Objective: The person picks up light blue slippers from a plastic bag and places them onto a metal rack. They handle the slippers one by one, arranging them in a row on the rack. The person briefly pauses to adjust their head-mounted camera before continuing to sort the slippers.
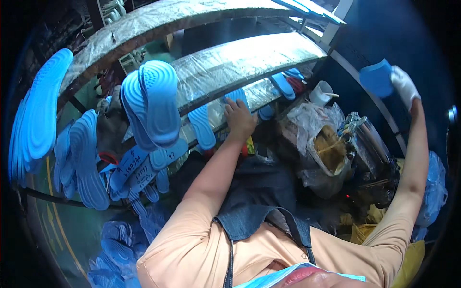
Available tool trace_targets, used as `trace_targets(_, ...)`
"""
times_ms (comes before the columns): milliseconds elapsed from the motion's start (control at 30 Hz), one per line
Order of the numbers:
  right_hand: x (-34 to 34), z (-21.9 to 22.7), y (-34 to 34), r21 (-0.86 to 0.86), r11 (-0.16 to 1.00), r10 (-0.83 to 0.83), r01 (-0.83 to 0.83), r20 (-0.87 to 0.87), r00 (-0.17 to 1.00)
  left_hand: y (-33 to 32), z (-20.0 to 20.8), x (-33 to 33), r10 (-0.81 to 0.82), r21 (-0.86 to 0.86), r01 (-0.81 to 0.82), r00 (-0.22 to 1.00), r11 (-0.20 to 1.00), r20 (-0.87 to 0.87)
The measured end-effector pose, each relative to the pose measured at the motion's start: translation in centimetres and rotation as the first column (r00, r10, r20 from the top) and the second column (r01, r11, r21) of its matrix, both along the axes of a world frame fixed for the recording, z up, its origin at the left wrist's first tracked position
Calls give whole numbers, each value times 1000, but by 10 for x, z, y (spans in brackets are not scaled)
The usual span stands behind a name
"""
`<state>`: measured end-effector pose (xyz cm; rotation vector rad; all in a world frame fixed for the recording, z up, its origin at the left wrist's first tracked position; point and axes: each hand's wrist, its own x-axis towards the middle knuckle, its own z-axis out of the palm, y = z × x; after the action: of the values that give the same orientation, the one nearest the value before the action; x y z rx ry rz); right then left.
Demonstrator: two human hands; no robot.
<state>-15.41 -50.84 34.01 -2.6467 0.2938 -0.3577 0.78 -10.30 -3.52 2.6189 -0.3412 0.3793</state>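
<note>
My left hand, bare, reaches to the lower shelf, its fingers apart over the near end of a blue insole. Left of it, a second blue insole hangs partly over the shelf's front edge. Far out to the right, my right hand wears a white glove and grips a blue insole by one edge, held up against the dark wall. Its full outline does not show from this angle. The right fingertips are partly hidden behind it.
Film-covered shelves curve across the top. Stacks of blue insoles stick out at the left, with more in plastic bags below. A white cup stands beyond a plastic-wrapped, brown-stained container. Yellow bags lie lower right.
</note>
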Motion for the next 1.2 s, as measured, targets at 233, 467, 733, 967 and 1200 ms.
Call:
trace_targets(233, 152, 57, 174, 279, 855, 351, -438, 311, 883, 16, 9, -1, -8, -49, 4, 997, 999, -78)
trace_targets(467, 220, 52, 321, -203, 897, 417, -394, 84, 905, 16, 18, -5, -61, -42, 57, 992, 998, -112)
trace_targets(733, 231, 48, 301, -561, 803, 307, -203, 95, 947, 9, -8, 1, -75, -65, 76, 997, 995, 15)
trace_targets(967, 100, 66, 269, -545, 807, 350, -226, 134, 927, 32, 39, -6, -311, -225, 280, 944, 933, -114)
trace_targets(1200, -46, 41, 192, -557, 821, 108, -126, -65, 992, 20, 124, -119, -971, -902, -375, -12, -217, 238)
